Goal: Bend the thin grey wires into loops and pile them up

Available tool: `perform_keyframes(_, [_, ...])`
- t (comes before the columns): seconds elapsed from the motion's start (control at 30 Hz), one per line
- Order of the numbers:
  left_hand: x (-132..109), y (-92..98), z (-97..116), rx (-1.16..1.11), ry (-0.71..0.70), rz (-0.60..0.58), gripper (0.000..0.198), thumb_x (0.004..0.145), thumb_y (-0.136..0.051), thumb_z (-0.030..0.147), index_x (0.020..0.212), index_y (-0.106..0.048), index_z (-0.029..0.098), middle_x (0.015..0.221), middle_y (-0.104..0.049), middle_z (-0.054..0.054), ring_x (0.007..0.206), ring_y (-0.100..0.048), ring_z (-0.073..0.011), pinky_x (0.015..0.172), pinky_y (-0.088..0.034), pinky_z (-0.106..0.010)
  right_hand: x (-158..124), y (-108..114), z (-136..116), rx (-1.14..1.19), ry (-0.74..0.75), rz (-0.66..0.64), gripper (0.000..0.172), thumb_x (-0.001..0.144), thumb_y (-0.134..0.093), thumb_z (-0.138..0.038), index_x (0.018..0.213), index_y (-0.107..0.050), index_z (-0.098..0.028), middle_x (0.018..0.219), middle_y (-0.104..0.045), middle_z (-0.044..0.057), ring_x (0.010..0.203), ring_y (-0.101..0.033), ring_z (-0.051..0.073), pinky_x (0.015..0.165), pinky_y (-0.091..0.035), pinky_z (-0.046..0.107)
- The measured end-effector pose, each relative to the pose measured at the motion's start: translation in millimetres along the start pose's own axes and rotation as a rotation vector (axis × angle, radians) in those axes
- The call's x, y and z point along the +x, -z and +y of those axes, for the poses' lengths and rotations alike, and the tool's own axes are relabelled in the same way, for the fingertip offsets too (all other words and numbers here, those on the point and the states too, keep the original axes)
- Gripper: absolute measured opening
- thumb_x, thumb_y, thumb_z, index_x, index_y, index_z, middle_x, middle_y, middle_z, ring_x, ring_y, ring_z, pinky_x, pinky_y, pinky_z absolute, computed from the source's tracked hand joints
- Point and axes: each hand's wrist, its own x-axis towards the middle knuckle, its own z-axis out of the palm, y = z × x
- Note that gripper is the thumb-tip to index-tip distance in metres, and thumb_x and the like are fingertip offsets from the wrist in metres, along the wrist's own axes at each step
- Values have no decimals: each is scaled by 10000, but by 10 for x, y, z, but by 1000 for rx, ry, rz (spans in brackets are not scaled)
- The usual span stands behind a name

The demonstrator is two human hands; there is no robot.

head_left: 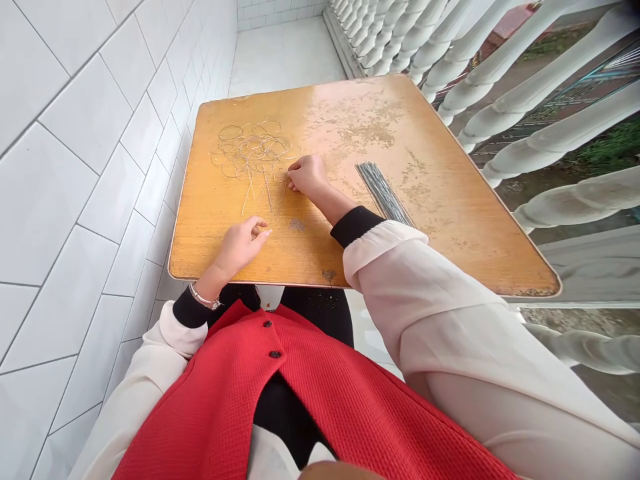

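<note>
A tangled pile of thin wire loops (257, 147) lies on the left part of the wooden table, several with straight tails pointing toward me. My right hand (307, 175) is at the pile's right edge, thumb and fingers pinched on one looped wire (283, 200) whose straight end slants down toward me. Nearer the front edge, my left hand (243, 243) hovers over or rests on the tabletop; which one I cannot tell. Its fingers are loosely curled, with a gap between thumb and forefinger and nothing visible in it. A bundle of straight grey wires (383, 193) lies to the right, partly behind my right sleeve.
The worn table (475, 247) has peeling patches and rounded corners. A white tiled wall (115, 133) runs close along its left side. White balusters (530, 153) line the right side. My lap is just under the front edge.
</note>
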Motion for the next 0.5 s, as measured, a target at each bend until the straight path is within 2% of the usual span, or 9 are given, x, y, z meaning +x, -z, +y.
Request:
perform_keyframes(0.13, [-32, -7, 28, 12, -15, -10, 198, 931, -631, 296, 1067, -679, 160, 814, -687, -16, 660, -613, -105, 675, -499, -244, 69, 35, 36, 79, 15, 20, 220, 821, -621, 27, 724, -653, -167, 426, -457, -47, 524, -620, 187, 691, -565, 399])
perform_keyframes(0.3, [-62, -33, 76, 76, -74, 1, 179, 938, -634, 281, 1066, -680, 165, 949, -738, -55, 733, -627, -122, 759, -514, -281, -17, 174, 106, 167, 2, 5, 267, 791, -605, 48, 702, -613, -204, 440, -509, -43, 481, -569, 158, 668, -559, 381])
perform_keyframes(0.4, [-49, -62, 91, 103, -100, -18, 175, 941, -634, 277, 1068, -683, 167, 1046, -751, -76, 759, -626, -131, 839, -521, -315, -131, 220, 181, 126, 80, -8, 218, 768, -647, 25, 730, -658, -190, 512, -561, -17, 624, -656, 204, 750, -571, 419])
perform_keyframes(0.5, [-29, -89, 104, 136, -109, -38, 189, 935, -640, 266, 1089, -688, 167, 1155, -740, -89, 762, -611, -130, 908, -511, -337, -242, 218, 226, 26, 217, -3, 216, 763, -624, 16, 757, -686, -191, 705, -676, 37, 871, -707, 243, 922, -546, 449])
